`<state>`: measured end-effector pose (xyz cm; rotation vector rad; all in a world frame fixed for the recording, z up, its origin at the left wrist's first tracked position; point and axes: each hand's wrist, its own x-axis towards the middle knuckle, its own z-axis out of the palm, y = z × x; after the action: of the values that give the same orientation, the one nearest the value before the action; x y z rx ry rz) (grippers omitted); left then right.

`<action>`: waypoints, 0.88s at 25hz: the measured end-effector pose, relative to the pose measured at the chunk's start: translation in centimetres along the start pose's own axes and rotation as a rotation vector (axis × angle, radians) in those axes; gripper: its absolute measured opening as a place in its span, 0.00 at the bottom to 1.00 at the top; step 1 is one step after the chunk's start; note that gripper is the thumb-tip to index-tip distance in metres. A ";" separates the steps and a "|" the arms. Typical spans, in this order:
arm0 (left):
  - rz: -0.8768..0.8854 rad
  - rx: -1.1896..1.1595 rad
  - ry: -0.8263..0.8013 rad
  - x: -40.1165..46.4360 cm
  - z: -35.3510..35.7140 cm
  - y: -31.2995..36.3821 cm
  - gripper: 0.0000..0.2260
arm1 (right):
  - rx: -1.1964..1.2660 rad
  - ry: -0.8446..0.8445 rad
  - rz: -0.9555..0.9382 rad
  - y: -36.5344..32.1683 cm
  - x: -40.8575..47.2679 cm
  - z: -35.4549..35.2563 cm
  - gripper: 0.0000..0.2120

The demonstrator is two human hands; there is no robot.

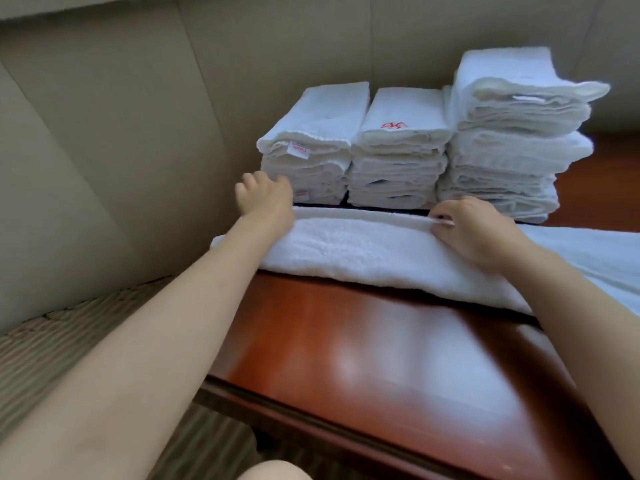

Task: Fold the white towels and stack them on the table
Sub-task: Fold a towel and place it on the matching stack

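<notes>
Right hand [474,233] pinches a long folded white terry towel [346,251] near the glossy red-brown wooden table [346,358]'s far edge; left hand [266,195], fingers relaxed, rests at its end.

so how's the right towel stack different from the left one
The right stack is clearly taller than the left stack. Its top towels are rumpled and overhang to the right, while the left stack's top lies flat. Red-printed labels show on the left stack's front. Both are folded white towels on the wooden table.

A long folded white towel [363,251] lies across the wooden table [346,358]. The right hand [474,233] pinches its far edge; the left hand [266,199] rests near its left end. Three towel stacks [398,150] stand behind.
</notes>
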<state>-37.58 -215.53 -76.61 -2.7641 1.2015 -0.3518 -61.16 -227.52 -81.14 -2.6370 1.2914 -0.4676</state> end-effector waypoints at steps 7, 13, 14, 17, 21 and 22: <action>0.970 -0.366 0.137 -10.0 -2.7 17.2 0.20 | -0.146 -0.109 0.236 7.1 -6.9 -6.3 0.11; 1.120 -0.436 0.091 -11.8 -4.1 26.1 0.08 | -0.262 -0.242 0.618 16.5 -15.4 -12.9 0.09; 1.118 -0.464 0.056 -11.4 -4.8 26.6 0.08 | -0.246 -0.228 0.699 17.5 -16.2 -14.1 0.05; 1.084 -0.520 -0.120 -9.3 -6.3 27.0 0.14 | -0.224 0.073 0.891 19.9 -16.8 -16.1 0.09; 0.905 -0.717 -0.223 -7.3 -5.0 28.1 0.15 | -0.295 0.365 0.900 20.9 -15.6 -14.4 0.18; 0.886 -0.694 -0.211 -7.0 -4.5 28.8 0.15 | -0.274 0.309 0.901 21.2 -15.3 -13.4 0.20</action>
<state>-63.73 -230.03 -78.87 -2.2125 2.6289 0.5140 -90.35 -228.56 -77.72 -1.8623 2.5643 -0.5659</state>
